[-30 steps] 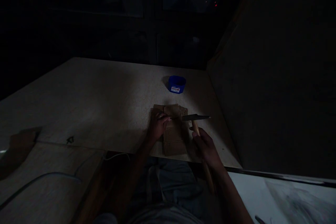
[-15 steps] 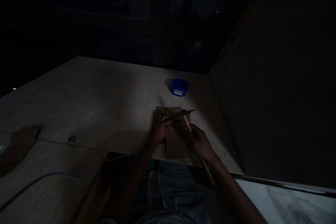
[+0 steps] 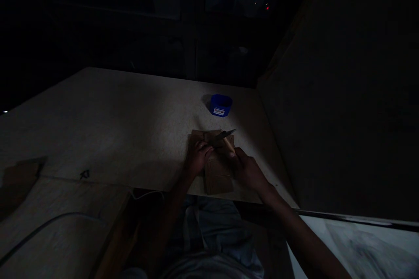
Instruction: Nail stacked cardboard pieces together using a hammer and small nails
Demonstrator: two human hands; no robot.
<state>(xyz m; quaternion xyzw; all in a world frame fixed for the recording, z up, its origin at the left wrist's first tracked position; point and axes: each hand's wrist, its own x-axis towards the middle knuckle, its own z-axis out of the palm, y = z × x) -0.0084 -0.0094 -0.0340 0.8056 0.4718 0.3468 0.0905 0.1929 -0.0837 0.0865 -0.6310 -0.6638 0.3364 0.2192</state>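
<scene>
Head view: The main risk, as I judge it, is the hammer (image 3: pixel 225 136) landing on the left hand (image 3: pixel 196 159). Its metal head hangs just beside that hand's fingers (image 3: pixel 206 148), almost touching them, and the light is very poor, so a slightly off swing could catch a fingertip. A glancing blow could also make the block (image 3: pixel 218 176) skid. It lies at the near edge of the worktop (image 3: pixel 131 130), partly over the person's lap, and could tip off. The right hand (image 3: pixel 248 172) grips the wooden handle high up, near the head, with its fingers wrapped tight round it. That gives control but little reach.

The left fingers are bunched together with their tips down on the far end of the block. It is too dark to tell whether they pinch anything small. The hammer head sits over that same far end, tilted, just to the right of the left fingertips. The block lies lengthwise between the two hands, under both. A blue tub (image 3: pixel 221 105) stands further back on the worktop, well apart from the hands.
</scene>
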